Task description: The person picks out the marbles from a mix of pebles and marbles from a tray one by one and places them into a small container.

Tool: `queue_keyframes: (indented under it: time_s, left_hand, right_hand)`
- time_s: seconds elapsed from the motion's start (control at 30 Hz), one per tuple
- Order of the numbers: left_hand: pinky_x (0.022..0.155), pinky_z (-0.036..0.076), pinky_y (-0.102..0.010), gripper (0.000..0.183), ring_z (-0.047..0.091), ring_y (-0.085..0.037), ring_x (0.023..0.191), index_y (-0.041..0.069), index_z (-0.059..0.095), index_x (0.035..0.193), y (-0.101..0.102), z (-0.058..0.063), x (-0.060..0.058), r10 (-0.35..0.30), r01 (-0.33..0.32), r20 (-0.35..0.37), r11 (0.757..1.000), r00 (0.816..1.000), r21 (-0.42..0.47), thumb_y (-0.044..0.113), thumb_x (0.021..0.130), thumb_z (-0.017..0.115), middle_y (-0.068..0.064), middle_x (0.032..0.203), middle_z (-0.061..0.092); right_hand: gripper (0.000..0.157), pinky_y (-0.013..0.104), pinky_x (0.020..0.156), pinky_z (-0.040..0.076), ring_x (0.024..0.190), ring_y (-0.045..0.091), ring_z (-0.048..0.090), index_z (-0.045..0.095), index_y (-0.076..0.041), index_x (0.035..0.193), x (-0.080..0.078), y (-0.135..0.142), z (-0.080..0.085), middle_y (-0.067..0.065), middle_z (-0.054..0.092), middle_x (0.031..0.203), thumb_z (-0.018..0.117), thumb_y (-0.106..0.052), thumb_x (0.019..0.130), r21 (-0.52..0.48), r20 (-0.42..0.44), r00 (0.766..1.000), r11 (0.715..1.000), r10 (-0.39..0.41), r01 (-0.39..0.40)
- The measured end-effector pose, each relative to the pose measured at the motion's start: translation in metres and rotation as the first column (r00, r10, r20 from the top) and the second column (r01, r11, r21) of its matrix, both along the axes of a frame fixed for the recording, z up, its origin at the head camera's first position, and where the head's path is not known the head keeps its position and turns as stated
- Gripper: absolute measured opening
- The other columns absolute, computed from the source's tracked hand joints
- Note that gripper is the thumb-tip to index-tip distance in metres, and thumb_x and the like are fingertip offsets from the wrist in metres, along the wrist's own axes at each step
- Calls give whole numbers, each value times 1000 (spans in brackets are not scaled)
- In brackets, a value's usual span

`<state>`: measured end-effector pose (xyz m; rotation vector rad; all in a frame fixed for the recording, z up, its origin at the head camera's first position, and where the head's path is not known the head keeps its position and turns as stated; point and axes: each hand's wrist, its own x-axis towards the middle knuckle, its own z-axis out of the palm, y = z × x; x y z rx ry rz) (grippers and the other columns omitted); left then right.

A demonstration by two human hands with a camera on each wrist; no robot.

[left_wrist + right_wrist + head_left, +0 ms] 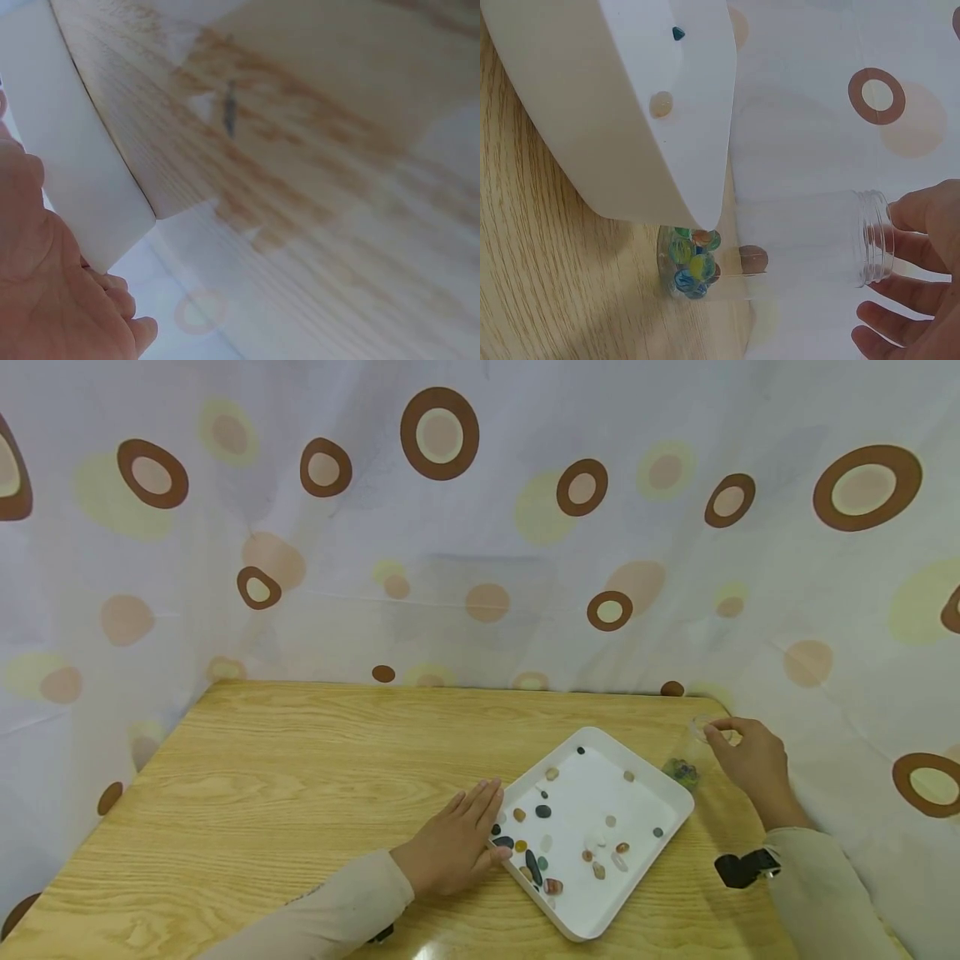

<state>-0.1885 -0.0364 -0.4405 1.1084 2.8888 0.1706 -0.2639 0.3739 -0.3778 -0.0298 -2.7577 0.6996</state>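
A white rectangular tray (570, 827) with scattered small polished stones lies on the wooden table. At its left edge, my left hand (457, 843) rests against the side wall with fingers straight, its thumb by the rim. In the left wrist view that hand (60, 285) touches the tray wall (75, 142). Past the tray's far right side stands a clear jar (802, 236), upright, with glass marbles (694, 262) at its bottom. My right hand (753, 764) pinches the jar's threaded rim between thumb and finger, the other fingers loosely spread beside it in the right wrist view.
The table (300, 793) reaches back to a patterned curtain (480, 527) that hangs behind and on both sides. The jar stands close to the tray's corner, near the table's right edge. Dark stones (532, 867) gather mostly along the tray's left side.
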Motion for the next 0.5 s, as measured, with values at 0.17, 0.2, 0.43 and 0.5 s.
queue_keyframes:
  time_s: [0.17,0.2,0.43,0.5]
  left_hand:
    - [117,18,-44,76,9,-26,147,1,13,153,-3,-3,-3,0,0,15,1000,1000,-10,56,101,18,-13,160,9]
    - [117,18,-44,77,8,-26,148,1,12,153,-4,-3,-4,0,0,35,1000,999,-4,57,101,18,-13,160,7]
    - [117,16,-49,79,5,-28,148,5,7,154,-16,13,-13,-5,-8,166,997,986,76,58,100,28,-11,161,3]
    - [116,15,-52,77,6,-31,147,8,8,155,-24,21,-19,6,-16,116,997,993,81,57,100,30,-10,161,4]
  right_hand:
    - [46,45,52,44,60,32,54,59,7,122,-1,-1,-2,38,45,131,44,-32,102,10,-20,999,1000,30,-30]
    - [46,45,53,44,58,30,53,58,7,123,-1,-2,-2,38,45,131,44,-32,103,13,-27,999,999,42,-42]
    - [43,71,90,33,119,58,38,53,7,128,2,-18,6,37,40,137,43,-26,103,71,-79,977,978,200,-195]
    - [41,71,91,32,121,58,36,52,8,129,5,-25,9,35,40,138,45,-23,103,101,-110,957,960,270,-259]
